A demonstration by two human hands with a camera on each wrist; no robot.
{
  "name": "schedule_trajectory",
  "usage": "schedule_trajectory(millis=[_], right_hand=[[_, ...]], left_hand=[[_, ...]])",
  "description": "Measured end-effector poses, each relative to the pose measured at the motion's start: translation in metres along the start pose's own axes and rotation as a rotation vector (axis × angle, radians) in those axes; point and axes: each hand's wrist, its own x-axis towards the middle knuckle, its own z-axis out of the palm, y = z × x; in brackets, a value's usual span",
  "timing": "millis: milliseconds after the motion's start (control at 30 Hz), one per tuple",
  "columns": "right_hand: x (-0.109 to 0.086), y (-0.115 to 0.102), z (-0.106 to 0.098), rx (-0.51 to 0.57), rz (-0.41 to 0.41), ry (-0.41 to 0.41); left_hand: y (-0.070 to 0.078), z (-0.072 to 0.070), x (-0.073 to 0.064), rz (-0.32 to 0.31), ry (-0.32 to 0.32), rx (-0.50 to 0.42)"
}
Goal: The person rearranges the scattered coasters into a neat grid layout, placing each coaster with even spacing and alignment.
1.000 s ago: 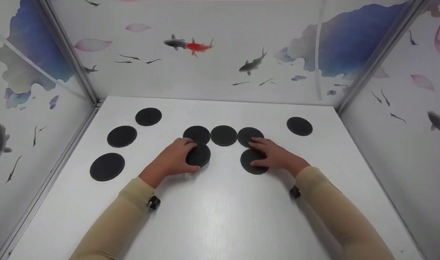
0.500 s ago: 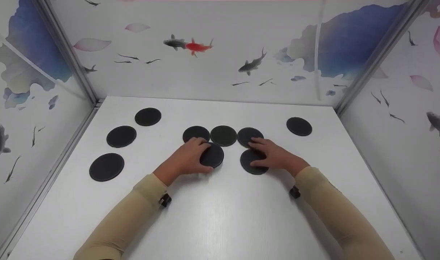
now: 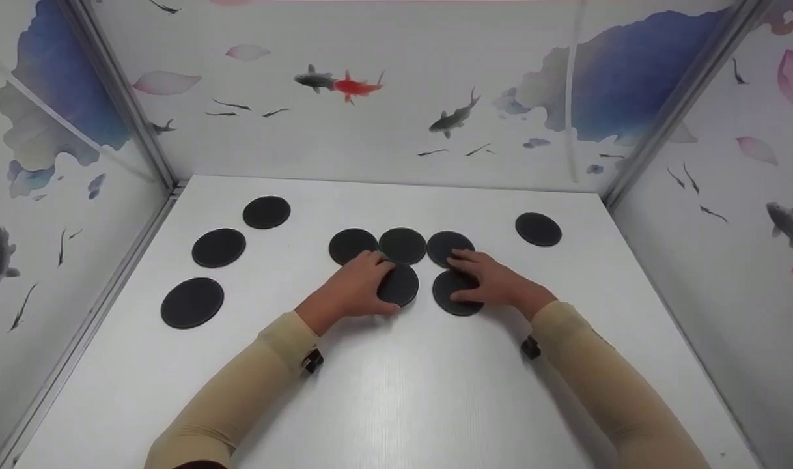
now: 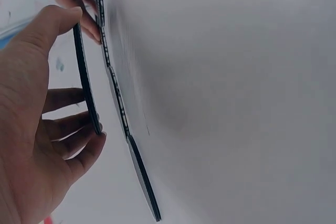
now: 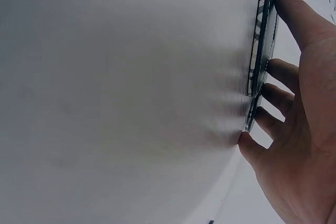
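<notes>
My left hand [image 3: 357, 285] pinches a round black coaster [image 3: 400, 286] by its edges, thumb on the near side and fingers on the far side. In the left wrist view this coaster [image 4: 85, 80] is held clear of the table and slightly tilted. My right hand [image 3: 494, 279] rests with relaxed, spread fingers over two coasters: the thumb lies on the nearer one [image 3: 447, 294], fingertips on the farther one [image 3: 443, 246]. A middle coaster [image 3: 403, 246] and a left coaster [image 3: 351, 245] continue the back row, side by side.
Farther left on the white table [image 3: 383, 397] lie three loose coasters, the nearest [image 3: 193, 303] by the left side. One more coaster [image 3: 538, 229] lies at the back right. Walls printed with fish [image 3: 357, 86] enclose the table on three sides.
My left hand has moved to the right with its coaster, away from below the left coaster to below the middle one. The right hand has stayed in place.
</notes>
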Motion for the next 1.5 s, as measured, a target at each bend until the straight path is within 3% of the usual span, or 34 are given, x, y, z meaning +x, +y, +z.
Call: schedule_trajectory(millis=[867,1100,1500], right_hand=[[-0.001,-0.004,-0.004,0.009,0.011,0.000],[0.000,-0.001,0.000,0.013,0.003,0.000],[0.000,-0.002,0.000,0.006,0.007,-0.003]], left_hand=[[0.018,-0.001,0.017,0.019,0.014,0.010],[0.025,0.004,0.016,-0.010,-0.016,0.027],[0.030,0.015,0.019,-0.015,-0.008,0.070]])
